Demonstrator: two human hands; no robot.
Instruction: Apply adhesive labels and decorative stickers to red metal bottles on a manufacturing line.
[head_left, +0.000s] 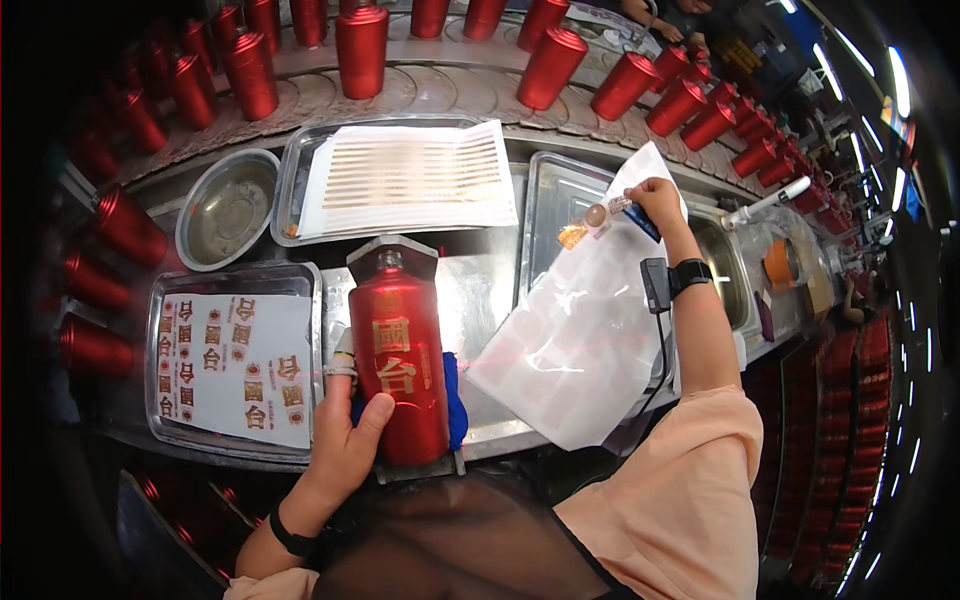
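Observation:
A red bottle [415, 425] with gold characters lies neck-away in a metal cradle [420, 258], in front of my body. My left hand [340, 440] grips its left side, thumb across the lower front, the other fingers partly hidden. A blue cloth [454, 400] shows behind the bottle. Off to the right, my right hand [655, 205] pinches at the upper part of a glossy white sheet [570, 350]. Small gold, brown and blue decals [596, 215] lie by its fingertips; exactly what the fingertips grip is hard to make out.
A left tray [315, 380] carries a sheet of gold-character decals [235, 345]. Behind stand a metal bowl [228, 210] and another tray holding striped gold sheets [405, 180]. More red bottles [362, 50] line a curved conveyor [450, 85]. A sink [730, 270] is at right.

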